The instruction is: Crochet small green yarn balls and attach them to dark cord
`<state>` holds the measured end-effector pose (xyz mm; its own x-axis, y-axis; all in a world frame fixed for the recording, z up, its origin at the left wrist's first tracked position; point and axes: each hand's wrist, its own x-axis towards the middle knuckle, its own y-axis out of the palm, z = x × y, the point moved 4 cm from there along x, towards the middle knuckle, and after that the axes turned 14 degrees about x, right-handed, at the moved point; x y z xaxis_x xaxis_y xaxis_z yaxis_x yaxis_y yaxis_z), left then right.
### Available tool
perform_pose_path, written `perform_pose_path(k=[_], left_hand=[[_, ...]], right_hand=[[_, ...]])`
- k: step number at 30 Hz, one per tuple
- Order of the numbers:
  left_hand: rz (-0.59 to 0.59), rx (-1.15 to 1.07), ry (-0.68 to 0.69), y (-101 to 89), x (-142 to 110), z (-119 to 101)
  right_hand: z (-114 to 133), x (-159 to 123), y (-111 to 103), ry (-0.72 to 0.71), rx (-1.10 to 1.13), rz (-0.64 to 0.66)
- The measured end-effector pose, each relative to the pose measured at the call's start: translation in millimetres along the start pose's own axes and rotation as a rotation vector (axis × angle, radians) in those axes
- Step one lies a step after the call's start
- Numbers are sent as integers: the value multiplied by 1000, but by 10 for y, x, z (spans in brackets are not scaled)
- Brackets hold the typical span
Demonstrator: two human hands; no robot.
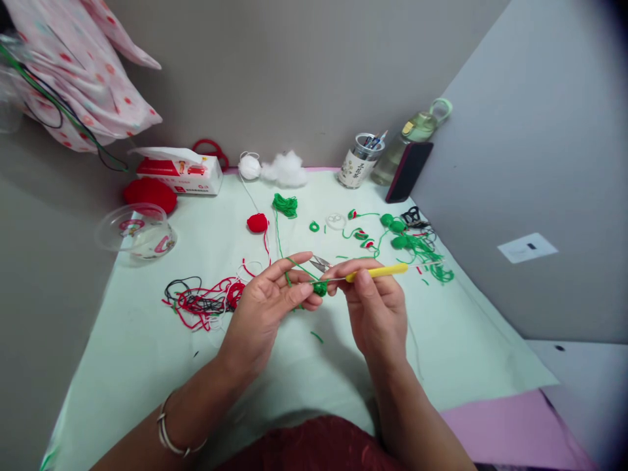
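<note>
My right hand (375,294) grips a crochet hook (377,272) by its yellow handle, the thin metal shaft pointing left. Between the thumb and fingers of my left hand (269,294) is a small green crochet piece (320,288), and the hook's tip meets it there. Green yarn runs over my left fingers and back to a loose green yarn bundle (285,205) on the table. Just behind my fingertips lie small scissors (320,263), partly hidden by my hands.
Tangled red, black and white yarn (206,302) lies left; a red yarn ball (258,223) sits behind. Green crocheted pieces (398,226) and loose yarn are right. At the back stand a tissue box (181,173), white stuffing (284,169), a pen jar (360,161), a phone (409,172) and a bottle (392,154).
</note>
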<state>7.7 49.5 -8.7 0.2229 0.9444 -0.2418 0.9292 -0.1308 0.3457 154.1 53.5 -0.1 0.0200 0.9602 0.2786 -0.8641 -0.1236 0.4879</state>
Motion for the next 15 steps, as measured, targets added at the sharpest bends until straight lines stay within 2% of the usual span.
perform_pose_path(k=[9,12,15], left_hand=[[22,25,15,7,7,16],[26,42,23,22,-5,25],[-12,45,20,20,-22,38]], right_hand=[[57,-21,35,-108,-126,34],[91,-58,89,-211,-299,73],[106,-145,174,-369,-590,173]])
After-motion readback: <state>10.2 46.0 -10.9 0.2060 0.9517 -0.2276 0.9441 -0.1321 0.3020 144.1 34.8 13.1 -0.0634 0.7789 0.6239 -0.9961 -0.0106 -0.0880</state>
